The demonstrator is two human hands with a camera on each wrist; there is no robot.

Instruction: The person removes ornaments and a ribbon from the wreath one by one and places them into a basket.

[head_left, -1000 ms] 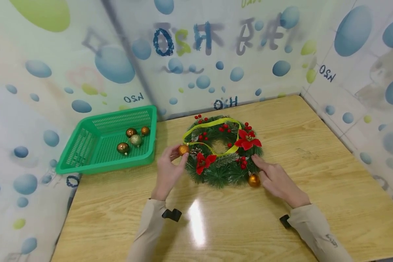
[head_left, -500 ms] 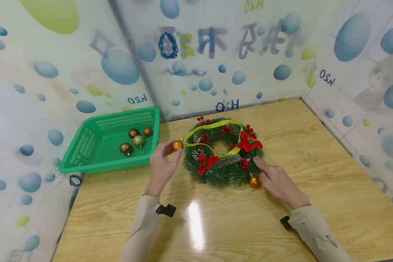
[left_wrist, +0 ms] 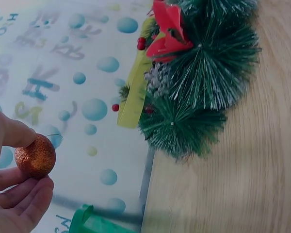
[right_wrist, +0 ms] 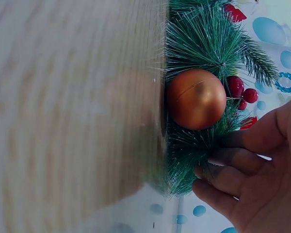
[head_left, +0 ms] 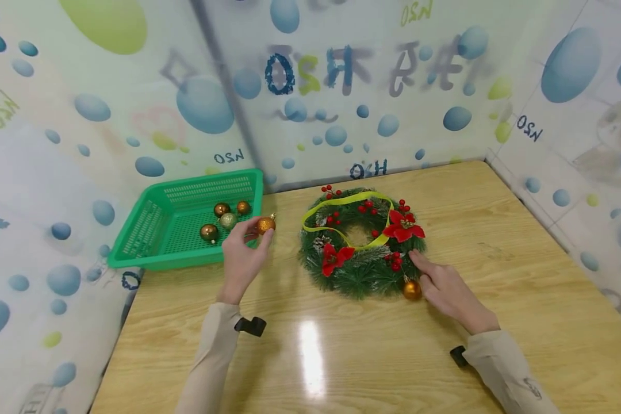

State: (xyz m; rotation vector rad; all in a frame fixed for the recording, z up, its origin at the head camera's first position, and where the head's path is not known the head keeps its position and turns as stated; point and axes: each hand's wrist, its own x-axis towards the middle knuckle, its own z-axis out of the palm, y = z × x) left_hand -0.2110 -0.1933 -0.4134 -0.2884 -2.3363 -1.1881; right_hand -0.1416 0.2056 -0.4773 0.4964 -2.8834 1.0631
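Left hand (head_left: 240, 259) pinches glittery bauble (head_left: 266, 226) left of wreath (head_left: 359, 280), gap between. Right hand (head_left: 454, 294) touches wreath's right edge, fingertips buried, grip unclear; table (head_left: 507, 253) extends beyond.

copper glitter bauble (head_left: 266, 226), green wreath (head_left: 357, 283), yellow ribbon (head_left: 341, 200), blue-spotted wall (head_left: 321, 98)

Left hand (left_wrist: 14, 204) at 8 o'clock is pinching a glittery copper ball (left_wrist: 36, 156), blue-spotted wall (left_wrist: 121, 150) behind it. Green wreath (left_wrist: 203, 73) is around 1, red flower (left_wrist: 169, 34) closer to 12, yellow ribbon (left_wrist: 133, 92) about 11. Worktop (left_wrist: 233, 184) takes up 4 o'clock, plus a bit of green plastic (left_wrist: 97, 224) poking in at 7.
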